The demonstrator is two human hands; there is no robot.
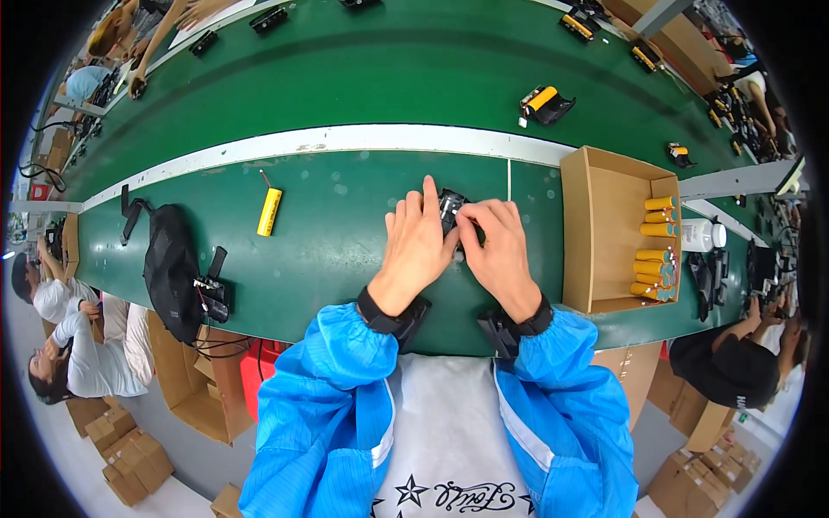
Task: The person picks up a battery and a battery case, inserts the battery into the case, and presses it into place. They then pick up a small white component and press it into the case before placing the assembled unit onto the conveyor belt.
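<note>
A small black plastic housing (450,207) sits on the green bench in front of me, partly covered by my fingers. My left hand (409,246) grips it from the left, thumb along its near end and index finger stretched out past it. My right hand (499,255) is closed in a pinch at the housing's right edge. Whatever those fingertips hold is hidden. Farther left on the bench lies a yellow cylindrical battery (269,212) with a thin wire at its top.
At right stands an open cardboard box (577,233) with several yellow batteries (658,268); a white bottle (701,235) is beyond it. A black bag (173,268) lies at left. Behind a white rail (345,136), a green belt carries a black housing with a yellow battery (544,102).
</note>
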